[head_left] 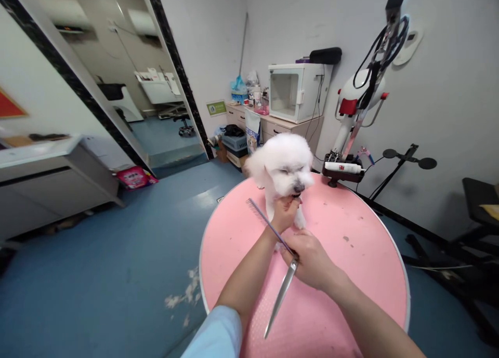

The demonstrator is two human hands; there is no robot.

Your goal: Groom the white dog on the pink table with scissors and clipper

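A fluffy white dog [286, 158] is on the round pink grooming table [351, 233], facing me with its head turned to the right of the view. My left hand [286, 212] is closed under its muzzle, gripping the chin. In front of the dog's legs, my right hand [310, 256] is closed on two tools. A grooming comb [267, 223] slants up and left from it, crossing over my left wrist. Scissors [281, 298] point down toward me, blades together; their handles are hidden in my palm.
Behind the table stand a white glass-door cabinet [300, 92] on drawers and a pet carrier [234, 142]. A grooming arm [368, 88] and a tool tray holding white clippers [343, 168] are at the right. Cut fur [187, 293] lies on the blue floor.
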